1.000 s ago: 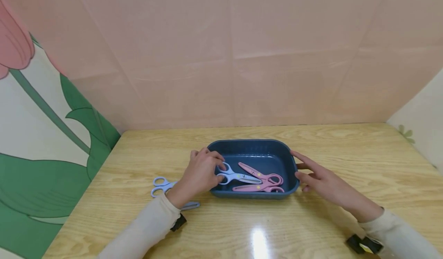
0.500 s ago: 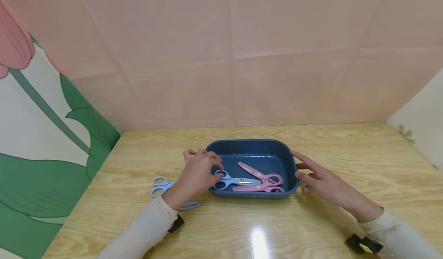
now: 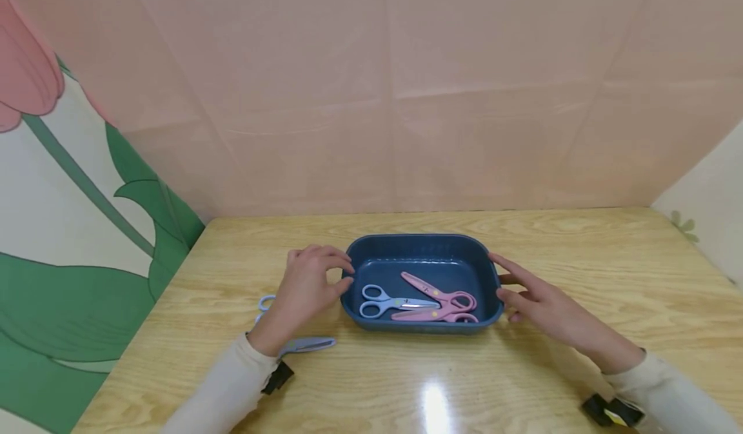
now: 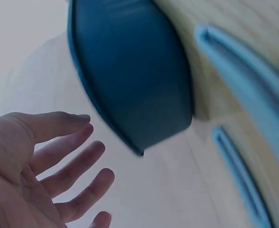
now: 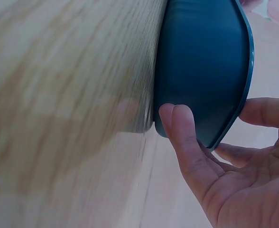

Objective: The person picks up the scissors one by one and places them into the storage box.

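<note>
Scissors with light blue handles lie in the near left part of the dark blue box, which we see, in the head view, standing on the pale wood-patterned worktop. Their blades point right, toward the pink scissors lying in the right part of the box. Our left grip is at the box's left end, thumb and fingers parted and gently bent, with nothing held. More blue scissors lie to the left on the worktop, partly hidden by our left wrist. Our right grip has its fingers spread along the box's right end. Beyond the worktop we have a pinkish wall, and a painted flower is at the far left.

From the left wrist we look at the box's outer wall, with our fingers loosely spread just beside the rim and apart from it; blurred blue pieces show on the right.

From the right wrist we find our fingertips resting against the outside of the box, with another finger at its rim.
</note>
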A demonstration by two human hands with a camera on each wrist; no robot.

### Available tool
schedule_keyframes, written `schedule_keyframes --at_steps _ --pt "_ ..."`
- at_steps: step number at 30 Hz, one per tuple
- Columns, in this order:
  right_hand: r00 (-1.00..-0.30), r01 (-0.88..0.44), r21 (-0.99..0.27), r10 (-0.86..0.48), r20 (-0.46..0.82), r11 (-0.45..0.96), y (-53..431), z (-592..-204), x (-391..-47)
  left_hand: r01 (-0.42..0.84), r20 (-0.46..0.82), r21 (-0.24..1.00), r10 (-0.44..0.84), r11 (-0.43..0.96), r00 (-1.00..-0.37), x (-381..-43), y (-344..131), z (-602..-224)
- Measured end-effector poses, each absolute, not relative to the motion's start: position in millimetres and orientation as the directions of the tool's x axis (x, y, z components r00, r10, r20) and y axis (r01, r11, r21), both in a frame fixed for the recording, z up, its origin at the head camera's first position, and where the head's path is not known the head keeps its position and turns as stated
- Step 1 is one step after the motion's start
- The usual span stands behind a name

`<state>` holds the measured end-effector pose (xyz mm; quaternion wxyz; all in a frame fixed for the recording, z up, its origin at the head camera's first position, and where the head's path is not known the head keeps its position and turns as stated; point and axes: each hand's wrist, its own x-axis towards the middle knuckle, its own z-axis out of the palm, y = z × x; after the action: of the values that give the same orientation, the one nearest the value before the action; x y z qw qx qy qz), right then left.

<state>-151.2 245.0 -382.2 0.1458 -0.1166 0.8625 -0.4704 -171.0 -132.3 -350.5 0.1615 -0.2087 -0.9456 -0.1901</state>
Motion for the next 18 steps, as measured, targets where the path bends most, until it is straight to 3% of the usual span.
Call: schedule_keyframes --at_steps 7,18 --pt "-0.931 -0.077 -0.848 -0.342 -0.127 0.524 245 -383 -152 0.441 0.434 0.302 0.29 0.845 -0.853 -170 -161 -346" --pt "-0.931 -0.08 -0.837 -0.34 -0.131 0.542 245 -383 -151 0.364 0.335 0.317 0.256 0.876 -0.907 -162 -196 -359"
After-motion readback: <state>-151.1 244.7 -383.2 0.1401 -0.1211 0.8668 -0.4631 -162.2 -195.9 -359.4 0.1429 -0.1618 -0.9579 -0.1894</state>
